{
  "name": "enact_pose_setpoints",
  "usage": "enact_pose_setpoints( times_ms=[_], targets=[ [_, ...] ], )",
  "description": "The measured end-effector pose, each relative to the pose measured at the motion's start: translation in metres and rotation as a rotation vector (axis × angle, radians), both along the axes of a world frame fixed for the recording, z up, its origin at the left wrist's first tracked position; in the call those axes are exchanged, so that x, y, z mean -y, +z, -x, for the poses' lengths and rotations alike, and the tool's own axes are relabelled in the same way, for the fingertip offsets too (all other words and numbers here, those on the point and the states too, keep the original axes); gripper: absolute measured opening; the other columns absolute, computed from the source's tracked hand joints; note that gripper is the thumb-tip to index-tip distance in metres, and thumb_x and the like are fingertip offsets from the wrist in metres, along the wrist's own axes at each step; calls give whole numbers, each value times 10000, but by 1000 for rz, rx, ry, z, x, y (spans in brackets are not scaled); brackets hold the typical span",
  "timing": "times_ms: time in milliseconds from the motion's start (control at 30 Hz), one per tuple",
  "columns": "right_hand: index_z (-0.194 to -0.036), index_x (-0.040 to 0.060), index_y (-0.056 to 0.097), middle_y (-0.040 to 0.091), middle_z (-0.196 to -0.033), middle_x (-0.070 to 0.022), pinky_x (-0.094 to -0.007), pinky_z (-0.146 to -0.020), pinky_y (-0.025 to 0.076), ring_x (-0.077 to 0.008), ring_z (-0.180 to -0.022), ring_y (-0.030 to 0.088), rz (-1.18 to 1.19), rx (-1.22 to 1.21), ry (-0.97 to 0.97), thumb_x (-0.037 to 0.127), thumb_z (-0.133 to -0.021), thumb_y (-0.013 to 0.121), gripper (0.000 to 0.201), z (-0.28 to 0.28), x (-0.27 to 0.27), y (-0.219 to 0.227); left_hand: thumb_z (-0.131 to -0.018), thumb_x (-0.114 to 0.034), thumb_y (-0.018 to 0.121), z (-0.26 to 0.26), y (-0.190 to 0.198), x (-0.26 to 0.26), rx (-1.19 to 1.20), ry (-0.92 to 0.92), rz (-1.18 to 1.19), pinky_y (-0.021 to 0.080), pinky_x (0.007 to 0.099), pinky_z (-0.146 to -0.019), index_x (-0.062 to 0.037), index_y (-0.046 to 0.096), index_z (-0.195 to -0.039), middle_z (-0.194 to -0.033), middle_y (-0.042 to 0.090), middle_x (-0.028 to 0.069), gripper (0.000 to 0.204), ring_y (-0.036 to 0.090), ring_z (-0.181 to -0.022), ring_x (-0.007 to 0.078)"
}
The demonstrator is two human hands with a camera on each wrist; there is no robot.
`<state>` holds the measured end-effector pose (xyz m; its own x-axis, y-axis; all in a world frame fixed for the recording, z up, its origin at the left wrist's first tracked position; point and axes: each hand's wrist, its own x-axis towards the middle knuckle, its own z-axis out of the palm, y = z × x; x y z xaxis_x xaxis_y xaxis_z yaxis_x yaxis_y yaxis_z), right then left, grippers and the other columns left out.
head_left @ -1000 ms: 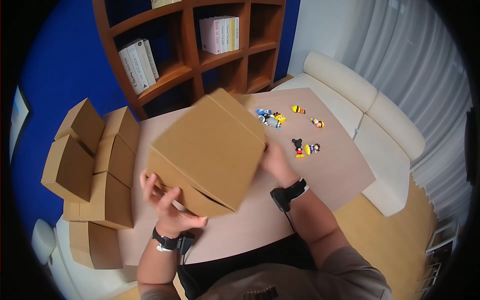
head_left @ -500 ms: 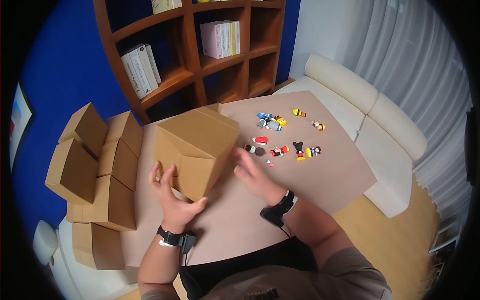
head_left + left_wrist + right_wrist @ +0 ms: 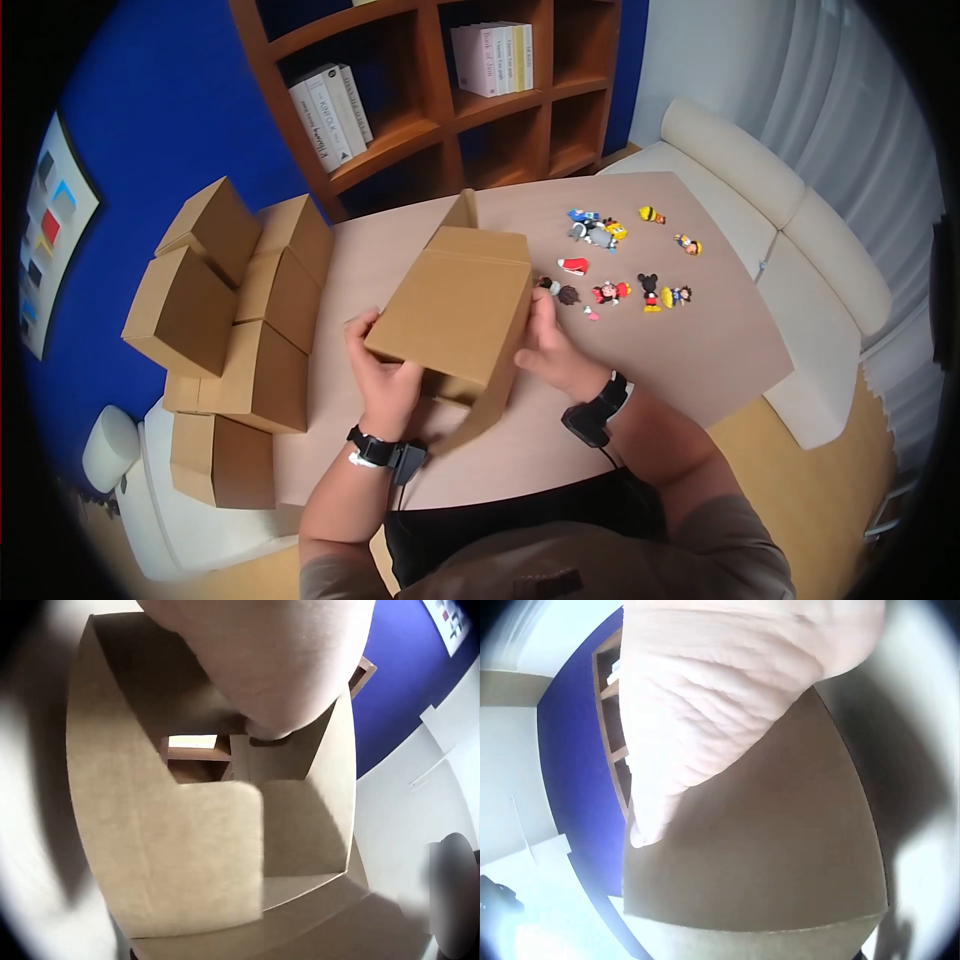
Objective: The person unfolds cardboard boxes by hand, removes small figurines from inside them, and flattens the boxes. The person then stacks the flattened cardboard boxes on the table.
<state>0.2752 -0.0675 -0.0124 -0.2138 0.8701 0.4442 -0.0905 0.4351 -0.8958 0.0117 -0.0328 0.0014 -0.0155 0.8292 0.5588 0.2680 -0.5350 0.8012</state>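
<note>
A brown cardboard box (image 3: pixel 450 310) is held tilted over the table, flaps hanging loose. In the left wrist view I look into the opening of the box (image 3: pixel 180 855) and see shelving through its far end. My left hand (image 3: pixel 385 375) grips the box's left near edge, the thumb over the rim. My right hand (image 3: pixel 560 350) lies with straight fingers against the right side; in the right wrist view the palm of that hand (image 3: pixel 712 690) faces the box wall (image 3: pixel 765 847). Beside it lie several toy figures, including a Mickey Mouse (image 3: pixel 650 292) and a red piece (image 3: pixel 573 265).
Several closed cardboard boxes (image 3: pixel 265 375) are stacked along the table's left edge. More small figures (image 3: pixel 597 232) lie toward the back right of the table (image 3: pixel 690 370). Behind it stands a wooden bookshelf (image 3: pixel 440 120), and a white sofa (image 3: pixel 780 220) is at the right.
The box has been lowered and turned, so an open end with flaps now faces me. My right hand came off its side and is back against it. The view has shifted left.
</note>
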Motion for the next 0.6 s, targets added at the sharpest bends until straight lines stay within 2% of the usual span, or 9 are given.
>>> enact_pose_setpoints(
  times_ms=[100,133,200,233,267,333,467,533,600],
  targets=[
    [-1489,54,185,349,-1514,-128,-429,-1238,259,-221,-1463,310,37,-325,-142,481,-831,904,1064,14,1,1,-730,-40,909,-20,18,7,53,-42,114,420,432,-1156,-30,246,-1511,-1415,447,162,1025,496,-1332,300],
    [-1489,54,185,349,-1514,-128,-429,-1238,259,-221,-1463,310,38,-325,-137,481,-831,904,1064,13,2,3,-730,-40,909,-23,24,8,53,-37,114,420,432,-1156,-30,246,-1511,-1415,447,162,1025,496,-1332,300],
    [-1486,56,191,361,-1509,-126,-418,-1230,276,-208,-1448,335,1,-295,-176,480,-839,898,1048,3,3,6,-724,0,904,-25,31,10,-21,-307,430,400,437,-1192,-40,108,-1547,-1457,437,186,1146,450,-1406,311],
    [-1487,53,196,364,-1509,-121,-406,-1222,290,-193,-1437,349,0,-310,-191,484,-845,892,1041,-1,2,7,-738,-10,898,-20,25,6,-188,-363,414,391,423,-1204,-32,88,-1558,-1472,428,186,1152,426,-1433,309],
    [-1487,53,196,364,-1509,-121,-406,-1222,290,-193,-1437,349,1,-307,-186,484,-845,892,1041,-5,1,8,-738,-10,898,-16,20,2,-185,-359,414,391,423,-1204,-32,88,-1558,-1472,428,186,1152,426,-1433,309],
    [-1487,49,194,369,-1507,-123,-410,-1226,281,-207,-1451,343,22,-294,-219,521,-842,882,1054,-13,-2,9,-751,-28,903,-11,14,-3,-208,-600,513,387,420,-1209,-52,80,-1572,-1501,412,205,1163,423,-1442,314],
    [-1498,40,178,332,-1531,-140,-442,-1252,229,-237,-1496,283,-9,-180,-194,576,-829,870,1102,-18,-8,0,-804,-101,909,-15,11,-2,-189,-484,437,423,403,-1171,-54,198,-1583,-1551,429,178,1055,429,-1452,274],
    [-1520,31,150,275,-1560,-160,-477,-1273,166,-267,-1537,200,-129,111,-236,614,-813,864,1161,-12,1,-3,-805,-139,905,-17,4,-16,-238,-433,277,425,423,-1167,-44,261,-1560,-1538,435,198,996,456,-1437,334],
    [-1566,22,66,205,-1605,-177,-496,-1279,128,-285,-1557,140,-137,119,-153,626,-797,870,1266,-9,0,-10,-823,-180,890,-11,-2,-30,-258,-427,291,431,429,-1156,-27,326,-1531,-1518,467,202,918,492,-1411,351]
  ],
)
